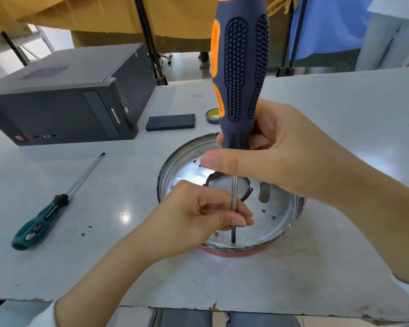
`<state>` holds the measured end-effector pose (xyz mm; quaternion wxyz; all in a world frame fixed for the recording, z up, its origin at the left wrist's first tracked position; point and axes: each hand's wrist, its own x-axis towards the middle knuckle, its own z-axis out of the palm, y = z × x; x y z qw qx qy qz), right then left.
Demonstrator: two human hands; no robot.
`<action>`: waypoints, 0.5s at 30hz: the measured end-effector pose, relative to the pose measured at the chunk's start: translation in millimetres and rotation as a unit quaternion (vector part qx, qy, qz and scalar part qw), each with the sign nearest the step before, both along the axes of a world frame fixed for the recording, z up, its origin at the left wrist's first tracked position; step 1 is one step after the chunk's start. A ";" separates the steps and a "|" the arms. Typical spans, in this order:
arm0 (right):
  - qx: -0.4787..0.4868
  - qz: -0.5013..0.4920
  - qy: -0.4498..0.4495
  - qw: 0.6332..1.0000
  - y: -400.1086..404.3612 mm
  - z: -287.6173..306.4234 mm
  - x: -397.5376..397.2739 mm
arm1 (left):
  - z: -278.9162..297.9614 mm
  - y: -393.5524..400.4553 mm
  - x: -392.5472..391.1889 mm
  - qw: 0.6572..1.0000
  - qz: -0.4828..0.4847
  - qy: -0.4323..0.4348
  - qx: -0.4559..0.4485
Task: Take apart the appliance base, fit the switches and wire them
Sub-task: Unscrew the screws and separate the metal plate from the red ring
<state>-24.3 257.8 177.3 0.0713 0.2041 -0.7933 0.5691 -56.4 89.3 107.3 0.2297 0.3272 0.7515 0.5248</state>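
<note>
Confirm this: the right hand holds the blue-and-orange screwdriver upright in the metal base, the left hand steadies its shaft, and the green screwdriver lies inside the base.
Not quite. The head view shows the green screwdriver lying on the table, left of the metal base, not inside it. The right hand, left hand and blue-and-orange screwdriver are as stated.

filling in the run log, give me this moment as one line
step: unscrewing base | right hand: grips screwdriver handle, upright | left hand: fingers pinch shaft | tip: on base near rim | spare screwdriver: on table
</note>
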 end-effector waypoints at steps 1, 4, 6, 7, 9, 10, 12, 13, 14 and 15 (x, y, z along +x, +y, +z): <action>0.001 0.021 -0.014 1.000 3.3 2.0 -0.7 | 0.1 -0.3 0.0 1.000 -0.005 0.001 0.001; -0.014 0.128 -0.065 0.990 14.6 7.0 -1.2 | 1.0 -0.7 -0.2 1.000 -0.017 0.012 -0.003; -0.025 0.156 -0.085 0.984 18.1 6.7 -1.7 | 0.5 -0.7 -0.6 1.000 -0.014 0.013 0.001; -0.032 0.148 -0.088 0.985 18.5 5.8 -2.4 | -0.1 -0.7 -1.1 1.000 -0.015 0.013 0.002; -0.036 0.121 -0.083 0.989 17.7 4.6 -4.1 | -0.4 -0.3 -1.1 1.000 -0.018 0.017 -0.001; -0.026 0.104 -0.077 0.991 16.5 4.0 -5.2 | -0.3 -0.4 -1.0 1.000 -0.019 0.019 -0.003; 0.008 0.068 -0.066 0.995 13.2 2.8 -5.4 | -0.7 -1.7 -0.7 0.999 -0.020 0.023 -0.012; 0.019 0.056 -0.061 0.996 10.4 1.4 -4.9 | -1.0 -2.6 -0.6 0.999 -0.020 0.024 -0.017; 0.020 0.044 -0.052 0.998 7.1 -0.4 -3.6 | -0.7 -3.5 -0.5 0.999 -0.022 0.026 -0.022; 0.010 0.028 -0.039 0.999 3.0 -2.1 -2.4 | -0.3 -3.8 -0.2 0.999 -0.024 0.030 -0.029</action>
